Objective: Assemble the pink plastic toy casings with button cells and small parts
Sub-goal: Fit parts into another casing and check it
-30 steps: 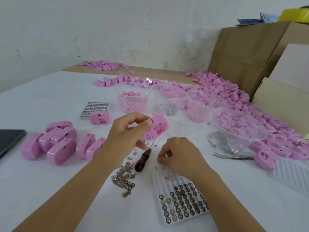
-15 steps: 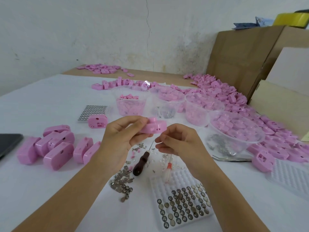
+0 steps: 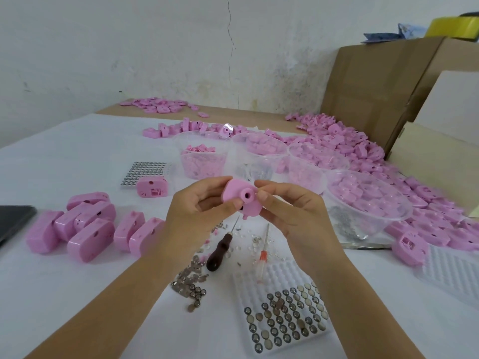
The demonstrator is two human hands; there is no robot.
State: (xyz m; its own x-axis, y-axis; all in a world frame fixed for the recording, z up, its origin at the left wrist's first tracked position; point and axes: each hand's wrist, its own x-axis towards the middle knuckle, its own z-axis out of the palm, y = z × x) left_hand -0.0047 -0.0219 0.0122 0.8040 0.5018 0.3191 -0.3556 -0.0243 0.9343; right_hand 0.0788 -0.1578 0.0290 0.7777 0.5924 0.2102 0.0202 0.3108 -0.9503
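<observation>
Both hands are up over the middle of the white-covered table (image 3: 77, 294), sharing one pink plastic toy casing half (image 3: 239, 196) held in the air between them. The casing's round boss with a centre hole faces the camera.

Left hand (image 3: 197, 211): fingers (image 3: 223, 181) curled and pinching the casing's left edge, index on top and thumb underneath. Right hand (image 3: 290, 211): fingertips (image 3: 261, 195) curled and pinching the right edge beside the boss. If it holds a small part as well, it's too small to tell.

On the table below the hands:
- dark wooden-handled awl (image 3: 220, 251)
- thin red-handled screwdriver (image 3: 263, 256), tip resting on the white plastic blister tray (image 3: 259, 281)
- silver button cells (image 3: 285, 320) filling the near half of that tray; any markings are too small to read
- loose pile of small metal tabs and cells (image 3: 191, 283), left of the tray

Left: cluster of closed pink casings (image 3: 85, 229), a single casing (image 3: 151, 186) beside a full sheet of button cells (image 3: 145, 168), and a black flat device (image 3: 13, 221) at the edge.

Behind the hands: clear plastic cups (image 3: 202, 156) of small pink parts, and a large clear bowl (image 3: 368, 200) of casing halves. A loose heap of pink parts (image 3: 350, 146) runs along the right, against brown cardboard boxes (image 3: 375, 81). The boxes show no print I can read. Yellow tape roll (image 3: 456, 25) sits on top.
</observation>
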